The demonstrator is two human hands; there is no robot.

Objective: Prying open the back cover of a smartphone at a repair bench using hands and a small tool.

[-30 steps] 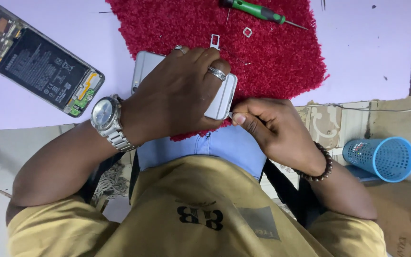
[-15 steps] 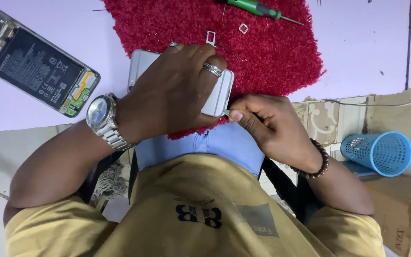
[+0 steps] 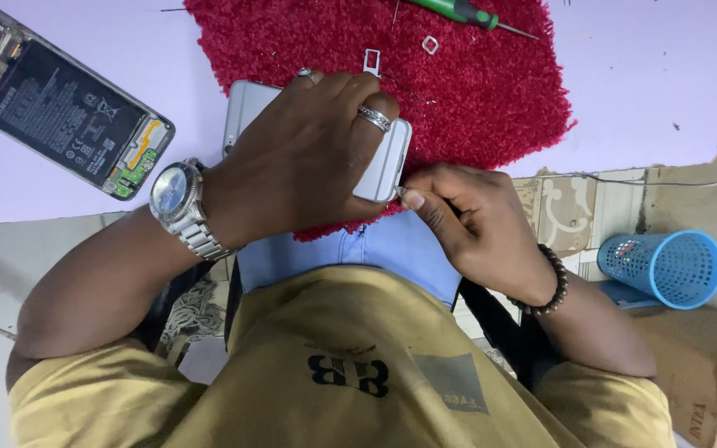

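Silver phone is lying on the red mat over the table, looking rigid, slick, fragile, best gripped by its edges; left hand is clamping it; right hand is pinching at its corner.

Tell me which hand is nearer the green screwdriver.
Left. The left hand grips the silver phone on the red mat, just below the green screwdriver; the right hand sits lower, past the mat's edge.
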